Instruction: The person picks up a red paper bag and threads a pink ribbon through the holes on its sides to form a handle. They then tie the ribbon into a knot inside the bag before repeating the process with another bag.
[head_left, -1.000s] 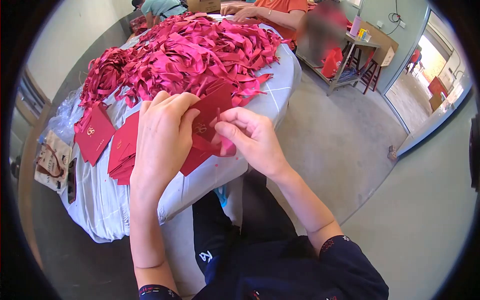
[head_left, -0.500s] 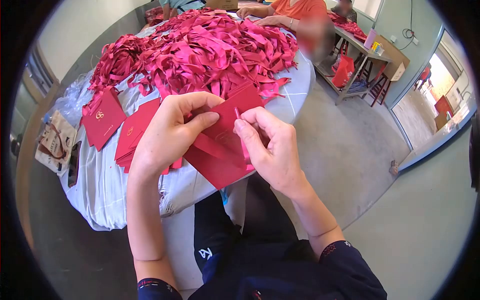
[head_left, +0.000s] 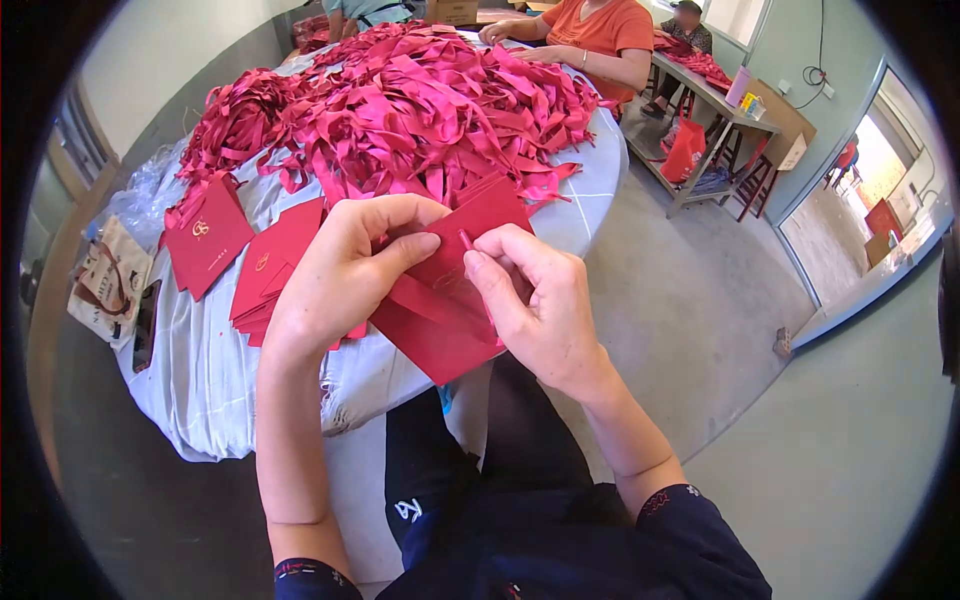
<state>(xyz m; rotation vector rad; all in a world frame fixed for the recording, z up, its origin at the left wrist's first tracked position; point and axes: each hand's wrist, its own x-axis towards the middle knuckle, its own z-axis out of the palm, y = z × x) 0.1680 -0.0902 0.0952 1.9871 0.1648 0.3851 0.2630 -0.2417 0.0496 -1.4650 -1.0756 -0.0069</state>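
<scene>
A grey concrete floor (head_left: 690, 300) spreads right toward an open doorway. The round table (head_left: 590, 190), draped in pale cloth, carries a great heap of red ribbons (head_left: 420, 100) across its middle and far side. Red envelopes (head_left: 265, 275) lie stacked at its near edge. There, the left hand (head_left: 340, 280) pinches a red envelope (head_left: 440, 330); the right hand (head_left: 535, 305) nips a ribbon end (head_left: 466, 240) against it.

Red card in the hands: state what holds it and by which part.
The left hand pinches the red card at its upper left edge, thumb on top. The right hand pinches a thin red ribbon end against the card's upper middle.
</scene>
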